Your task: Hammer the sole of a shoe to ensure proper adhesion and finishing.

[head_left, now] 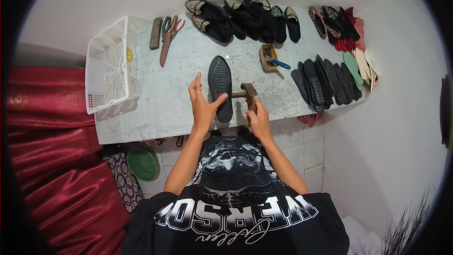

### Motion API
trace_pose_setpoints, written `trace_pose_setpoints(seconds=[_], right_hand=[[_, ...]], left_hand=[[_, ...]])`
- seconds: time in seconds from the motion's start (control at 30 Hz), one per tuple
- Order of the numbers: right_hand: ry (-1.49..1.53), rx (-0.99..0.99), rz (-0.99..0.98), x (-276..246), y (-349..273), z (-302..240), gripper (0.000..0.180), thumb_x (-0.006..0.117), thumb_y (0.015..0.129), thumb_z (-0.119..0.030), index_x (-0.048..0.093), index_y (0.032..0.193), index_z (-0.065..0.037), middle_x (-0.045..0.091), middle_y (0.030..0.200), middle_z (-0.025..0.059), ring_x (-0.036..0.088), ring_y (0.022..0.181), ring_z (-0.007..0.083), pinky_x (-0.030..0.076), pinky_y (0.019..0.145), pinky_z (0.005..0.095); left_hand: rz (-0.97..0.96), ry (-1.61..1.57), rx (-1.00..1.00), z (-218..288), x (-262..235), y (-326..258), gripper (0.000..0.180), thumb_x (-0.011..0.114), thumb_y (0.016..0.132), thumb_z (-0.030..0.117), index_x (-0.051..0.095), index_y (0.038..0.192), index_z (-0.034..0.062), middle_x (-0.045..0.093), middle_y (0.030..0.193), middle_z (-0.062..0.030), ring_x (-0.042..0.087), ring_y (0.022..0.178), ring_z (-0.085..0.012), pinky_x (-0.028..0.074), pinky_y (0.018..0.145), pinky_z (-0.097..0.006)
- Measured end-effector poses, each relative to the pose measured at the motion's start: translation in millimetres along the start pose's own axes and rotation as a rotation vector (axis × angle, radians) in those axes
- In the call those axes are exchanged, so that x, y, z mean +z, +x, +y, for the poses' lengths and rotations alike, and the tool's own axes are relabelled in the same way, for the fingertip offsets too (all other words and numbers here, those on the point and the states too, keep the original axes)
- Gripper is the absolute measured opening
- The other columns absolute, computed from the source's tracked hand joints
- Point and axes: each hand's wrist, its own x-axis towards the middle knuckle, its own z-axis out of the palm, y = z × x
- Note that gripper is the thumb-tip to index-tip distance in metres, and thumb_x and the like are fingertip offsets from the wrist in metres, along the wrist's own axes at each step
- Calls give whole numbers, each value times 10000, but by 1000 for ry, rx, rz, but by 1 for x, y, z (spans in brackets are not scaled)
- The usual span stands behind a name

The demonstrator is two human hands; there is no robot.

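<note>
A black shoe (219, 78) lies with its ridged sole facing up on the table in front of me. My left hand (203, 108) is at its near left side, thumb laid across the sole and the fingers stretched out and spread, apart from the shoe. Its palm is turned from view. In my right hand (259, 120) is a hammer (250, 97), gripped by the handle. The hammer's head is just right of the shoe, one end pointing toward its edge.
The pale table (155, 113) bears a white plastic basket (127, 66), pliers (179, 25), a sheathed tool (165, 49), a block (155, 33), a brush (279, 63) in a tub (267, 56), black shoes (212, 26) and several soles (311, 80). A green basin (143, 164) stands below.
</note>
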Motion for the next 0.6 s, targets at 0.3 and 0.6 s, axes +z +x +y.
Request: trace_pose_setpoints(seconds=[0.3,0.6], right_hand=[[-94,56,106,-44,10,40,579,726,825,-51,613,1392,-23,731,1138,254,721,1062,411,547,934,430],[-324,-23,90,-76,77,165,679,697,807,32,608,1457,-147,570,1077,219,570,1024,451,475,914,521]], left_hand=[[-645,-641,-460,53,98,-37,683,704,1025,211,415,1608,5,549,1511,-180,514,1435,-249,446,1161,-385],[-685,-657,-565,13,242,-14,343,632,1029,232,648,1288,8,708,1176,-88,652,1037,-168,517,932,-326]])
